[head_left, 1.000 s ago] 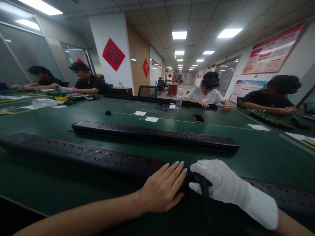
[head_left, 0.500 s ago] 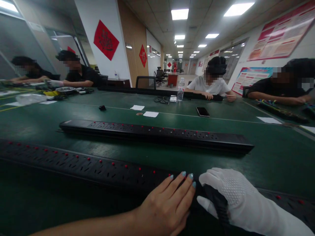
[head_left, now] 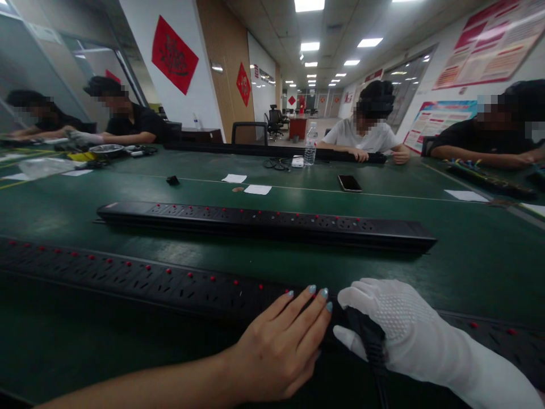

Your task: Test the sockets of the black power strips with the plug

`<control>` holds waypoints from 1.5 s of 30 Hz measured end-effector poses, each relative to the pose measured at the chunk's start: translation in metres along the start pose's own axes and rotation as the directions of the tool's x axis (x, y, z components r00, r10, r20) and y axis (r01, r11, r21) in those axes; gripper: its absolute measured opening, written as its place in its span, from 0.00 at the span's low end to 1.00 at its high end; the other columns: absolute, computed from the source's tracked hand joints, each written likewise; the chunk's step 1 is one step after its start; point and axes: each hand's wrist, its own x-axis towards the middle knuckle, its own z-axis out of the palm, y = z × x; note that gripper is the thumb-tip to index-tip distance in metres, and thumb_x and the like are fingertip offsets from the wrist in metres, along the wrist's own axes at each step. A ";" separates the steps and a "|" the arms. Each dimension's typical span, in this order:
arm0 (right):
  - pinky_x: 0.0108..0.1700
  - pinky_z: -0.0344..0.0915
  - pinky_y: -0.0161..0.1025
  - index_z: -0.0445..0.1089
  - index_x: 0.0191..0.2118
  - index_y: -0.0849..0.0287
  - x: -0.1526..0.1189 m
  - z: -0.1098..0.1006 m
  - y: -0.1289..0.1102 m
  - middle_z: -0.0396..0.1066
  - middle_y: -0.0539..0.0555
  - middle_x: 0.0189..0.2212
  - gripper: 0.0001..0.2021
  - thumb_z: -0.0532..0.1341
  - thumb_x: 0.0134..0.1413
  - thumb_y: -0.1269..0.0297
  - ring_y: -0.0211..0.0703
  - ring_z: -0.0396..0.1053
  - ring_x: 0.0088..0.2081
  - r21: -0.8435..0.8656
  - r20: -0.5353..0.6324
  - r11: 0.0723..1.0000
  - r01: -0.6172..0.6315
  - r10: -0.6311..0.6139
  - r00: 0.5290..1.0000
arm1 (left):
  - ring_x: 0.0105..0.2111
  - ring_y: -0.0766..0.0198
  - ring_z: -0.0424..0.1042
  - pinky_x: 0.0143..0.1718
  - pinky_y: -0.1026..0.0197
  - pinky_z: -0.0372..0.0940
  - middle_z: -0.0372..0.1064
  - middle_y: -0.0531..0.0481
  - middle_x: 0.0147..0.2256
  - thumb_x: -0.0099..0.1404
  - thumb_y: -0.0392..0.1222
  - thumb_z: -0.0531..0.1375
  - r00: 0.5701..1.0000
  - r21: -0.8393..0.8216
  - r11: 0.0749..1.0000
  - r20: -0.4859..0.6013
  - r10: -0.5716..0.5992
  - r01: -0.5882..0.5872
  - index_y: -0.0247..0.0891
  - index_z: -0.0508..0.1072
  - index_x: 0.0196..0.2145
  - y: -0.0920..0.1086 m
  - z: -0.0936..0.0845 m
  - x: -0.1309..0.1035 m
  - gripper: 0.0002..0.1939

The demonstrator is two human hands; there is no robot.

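Note:
My left hand, bare with pale blue nails, lies with its fingers stretched out on top of a long black power strip. The strip has a row of red dots beside its sockets and runs across the near part of the table. Just to the right, my right hand in a white dotted glove is closed around a black plug. A cord hangs from the plug toward the bottom edge. The plug's front end is at the strip, and I cannot tell whether it sits in a socket.
A second black power strip lies farther out on the green table. Beyond it are paper slips, a phone, a water bottle and a small black piece. Several people sit around the far side.
The view has shifted slightly, so the table's things sit a little higher and farther left. Both hands keep their places on the strip, the right still holding the plug.

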 end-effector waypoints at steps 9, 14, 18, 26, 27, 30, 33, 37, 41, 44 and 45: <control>0.27 0.52 0.36 0.62 0.32 0.57 0.000 0.000 0.000 0.64 0.50 0.25 0.07 0.53 0.54 0.60 0.39 0.60 0.25 -0.014 0.018 1.000 0.019 -0.019 1.000 | 0.59 0.54 0.52 0.53 0.55 0.57 0.49 0.42 0.60 0.65 0.44 0.47 1.000 -0.003 1.000 -0.021 0.004 -0.004 0.30 0.55 0.58 0.000 0.002 0.000 0.26; 0.27 0.54 0.36 0.63 0.32 0.57 0.000 -0.002 -0.002 0.64 0.50 0.25 0.07 0.53 0.53 0.59 0.39 0.61 0.25 -0.040 -0.027 0.999 0.017 -0.018 0.999 | 0.58 0.54 0.53 0.52 0.55 0.58 0.49 0.43 0.60 0.65 0.44 0.47 1.000 -0.004 1.000 -0.018 0.003 -0.003 0.30 0.56 0.58 0.000 0.000 0.001 0.26; 0.27 0.55 0.36 0.63 0.32 0.57 0.000 -0.001 -0.002 0.65 0.50 0.25 0.07 0.54 0.53 0.59 0.39 0.62 0.26 -0.048 -0.048 0.999 0.025 -0.027 0.998 | 0.58 0.54 0.53 0.52 0.55 0.58 0.49 0.42 0.60 0.65 0.44 0.47 1.000 -0.005 1.000 -0.022 0.002 -0.002 0.30 0.56 0.58 0.000 -0.001 0.001 0.26; 0.26 0.55 0.35 0.63 0.31 0.57 0.000 -0.002 -0.002 0.65 0.50 0.24 0.07 0.55 0.52 0.59 0.38 0.62 0.24 -0.040 -0.045 0.999 0.025 -0.027 0.999 | 0.58 0.53 0.53 0.52 0.55 0.58 0.50 0.42 0.60 0.65 0.43 0.48 1.000 -0.010 1.000 -0.029 -0.002 0.002 0.30 0.56 0.58 0.000 -0.001 0.001 0.26; 0.26 0.55 0.35 0.63 0.31 0.58 0.000 -0.003 -0.003 0.65 0.50 0.24 0.08 0.55 0.52 0.59 0.38 0.62 0.25 -0.033 -0.034 0.999 0.026 -0.027 0.999 | 0.58 0.53 0.53 0.52 0.55 0.58 0.50 0.42 0.59 0.65 0.43 0.48 1.000 -0.011 1.000 -0.025 -0.004 0.004 0.30 0.56 0.58 0.000 -0.001 0.001 0.26; 0.27 0.56 0.35 0.63 0.32 0.59 -0.001 -0.005 -0.004 0.65 0.51 0.25 0.08 0.54 0.53 0.60 0.38 0.64 0.26 -0.017 -0.004 1.000 0.019 -0.019 1.000 | 0.58 0.53 0.54 0.52 0.55 0.58 0.50 0.42 0.59 0.65 0.43 0.48 1.000 -0.018 1.000 -0.013 -0.003 0.003 0.30 0.56 0.58 0.000 -0.001 0.001 0.25; 0.27 0.57 0.34 0.63 0.32 0.59 0.000 -0.005 -0.004 0.65 0.51 0.25 0.07 0.55 0.53 0.60 0.38 0.64 0.26 0.007 0.000 1.000 0.011 -0.011 1.000 | 0.58 0.53 0.53 0.52 0.55 0.58 0.50 0.42 0.60 0.65 0.44 0.47 1.000 -0.023 1.000 -0.008 -0.005 0.005 0.30 0.56 0.58 0.000 -0.001 0.001 0.25; 0.25 0.55 0.33 0.62 0.32 0.59 0.001 -0.005 -0.003 0.65 0.49 0.24 0.08 0.55 0.52 0.59 0.36 0.63 0.24 0.025 -0.003 1.000 0.015 -0.015 1.000 | 0.58 0.53 0.53 0.52 0.55 0.58 0.49 0.43 0.60 0.65 0.44 0.48 1.000 -0.028 1.000 -0.010 -0.008 0.007 0.30 0.56 0.58 -0.001 0.000 0.001 0.26; 0.25 0.54 0.32 0.62 0.33 0.59 0.000 -0.004 -0.003 0.65 0.50 0.24 0.07 0.55 0.53 0.61 0.35 0.63 0.24 0.029 0.010 1.000 0.007 -0.007 1.000 | 0.58 0.53 0.53 0.52 0.55 0.58 0.49 0.43 0.60 0.65 0.44 0.47 1.000 -0.028 1.000 -0.012 -0.003 0.003 0.31 0.56 0.58 -0.001 0.000 0.000 0.25; 0.26 0.54 0.33 0.61 0.34 0.59 -0.002 -0.003 -0.002 0.65 0.49 0.25 0.07 0.55 0.53 0.60 0.36 0.63 0.25 0.030 -0.002 0.999 0.016 -0.016 1.000 | 0.58 0.53 0.53 0.52 0.55 0.58 0.50 0.43 0.60 0.65 0.44 0.47 1.000 -0.024 1.000 -0.009 -0.006 0.006 0.31 0.56 0.58 -0.001 0.000 0.000 0.25; 0.26 0.54 0.33 0.61 0.34 0.58 -0.002 -0.002 -0.002 0.65 0.49 0.25 0.07 0.55 0.53 0.60 0.36 0.63 0.25 0.028 -0.004 0.999 0.021 -0.021 1.000 | 0.58 0.53 0.53 0.52 0.55 0.58 0.50 0.43 0.60 0.65 0.44 0.47 1.000 -0.024 1.000 -0.008 -0.005 0.005 0.31 0.56 0.58 -0.001 0.000 0.001 0.25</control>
